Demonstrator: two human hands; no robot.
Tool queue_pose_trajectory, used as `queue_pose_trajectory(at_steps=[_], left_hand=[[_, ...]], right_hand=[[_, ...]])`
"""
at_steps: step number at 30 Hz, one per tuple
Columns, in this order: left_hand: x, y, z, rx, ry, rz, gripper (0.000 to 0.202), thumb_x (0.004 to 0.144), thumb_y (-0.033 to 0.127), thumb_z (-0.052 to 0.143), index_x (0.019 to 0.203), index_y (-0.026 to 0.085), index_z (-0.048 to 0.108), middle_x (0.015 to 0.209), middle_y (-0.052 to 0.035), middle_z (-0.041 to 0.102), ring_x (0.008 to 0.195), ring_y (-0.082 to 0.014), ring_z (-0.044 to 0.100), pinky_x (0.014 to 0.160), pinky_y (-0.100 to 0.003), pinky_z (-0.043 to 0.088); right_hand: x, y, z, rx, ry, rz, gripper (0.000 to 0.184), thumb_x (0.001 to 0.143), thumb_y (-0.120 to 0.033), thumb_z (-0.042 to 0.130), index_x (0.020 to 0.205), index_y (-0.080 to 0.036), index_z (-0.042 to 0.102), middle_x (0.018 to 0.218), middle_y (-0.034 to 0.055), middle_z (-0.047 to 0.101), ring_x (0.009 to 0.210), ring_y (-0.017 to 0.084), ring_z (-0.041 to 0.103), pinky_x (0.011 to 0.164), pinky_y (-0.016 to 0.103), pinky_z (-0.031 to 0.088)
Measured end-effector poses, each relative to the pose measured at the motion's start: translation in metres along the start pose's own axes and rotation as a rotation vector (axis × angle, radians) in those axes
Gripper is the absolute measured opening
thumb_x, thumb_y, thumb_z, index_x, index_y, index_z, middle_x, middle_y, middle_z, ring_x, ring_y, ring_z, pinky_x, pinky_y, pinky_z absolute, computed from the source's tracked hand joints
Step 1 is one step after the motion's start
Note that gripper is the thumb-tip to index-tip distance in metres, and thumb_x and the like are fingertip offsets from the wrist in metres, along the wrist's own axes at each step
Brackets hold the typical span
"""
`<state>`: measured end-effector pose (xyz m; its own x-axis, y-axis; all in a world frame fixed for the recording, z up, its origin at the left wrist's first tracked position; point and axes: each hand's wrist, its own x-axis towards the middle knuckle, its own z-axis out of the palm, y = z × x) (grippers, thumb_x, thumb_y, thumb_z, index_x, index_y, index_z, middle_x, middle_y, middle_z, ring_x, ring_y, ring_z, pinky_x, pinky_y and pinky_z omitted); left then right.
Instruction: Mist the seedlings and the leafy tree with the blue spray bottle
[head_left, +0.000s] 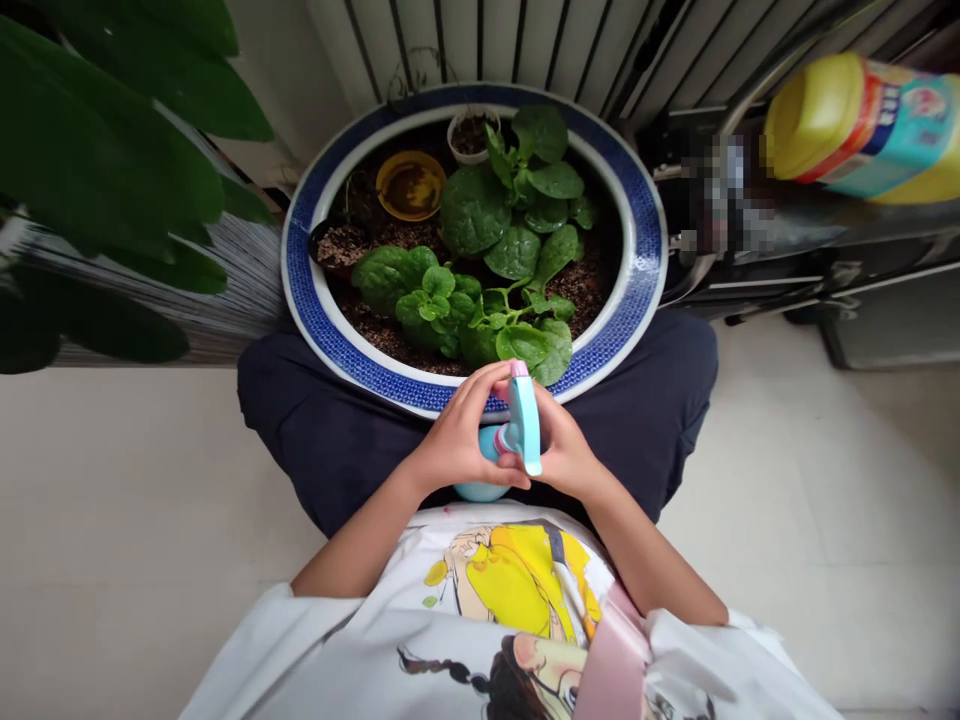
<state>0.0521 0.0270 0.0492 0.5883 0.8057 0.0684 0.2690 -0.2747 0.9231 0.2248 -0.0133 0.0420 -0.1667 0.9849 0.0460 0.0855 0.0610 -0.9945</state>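
A light blue spray bottle [528, 425] with a pink nozzle tip is held between my two hands, over my lap at the near rim of the planter. My left hand [459, 437] curls round its left side, fingers reaching up toward the nozzle. From the other side my right hand [564, 446] closes round the trigger head; some of its fingers are hidden behind it. Just beyond the hands, green leafy plants [510, 250] grow in soil inside a large round pot [643, 250] with a blue and white rim. The leaves look wet.
Inside the pot sit a yellow dish [410, 186] and a small white cup [471, 140] of soil. Large dark leaves [105, 150] hang at left. At right, a yellow bottle [862, 130] lies on a metal-framed cart [787, 290]. White slatted panels [495, 45] stand behind.
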Motion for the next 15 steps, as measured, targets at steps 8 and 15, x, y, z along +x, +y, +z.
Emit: queue_pose_trajectory(at_steps=[8,15], left_hand=[[0.020,0.008,0.011,-0.066,0.003,-0.019,0.071,0.057,0.058,0.084,0.112,0.019,0.059,0.106,-0.0065,0.064,0.098,-0.0260,0.061,0.089,-0.038,0.049],[0.035,0.007,0.009,-0.121,-0.151,-0.009,0.107,0.054,0.062,0.085,0.142,0.021,0.040,0.146,-0.0156,0.045,0.132,-0.0355,0.045,0.110,-0.046,0.038]], right_hand=[[-0.009,-0.007,-0.009,0.084,0.200,0.130,0.050,0.066,-0.047,0.084,0.106,-0.022,0.067,0.104,0.0068,0.069,0.096,0.026,0.067,0.088,0.038,0.056],[-0.003,-0.011,-0.023,0.035,0.143,0.106,0.063,0.069,-0.046,0.081,0.123,-0.022,0.060,0.121,0.0109,0.065,0.103,0.027,0.066,0.087,0.039,0.056]])
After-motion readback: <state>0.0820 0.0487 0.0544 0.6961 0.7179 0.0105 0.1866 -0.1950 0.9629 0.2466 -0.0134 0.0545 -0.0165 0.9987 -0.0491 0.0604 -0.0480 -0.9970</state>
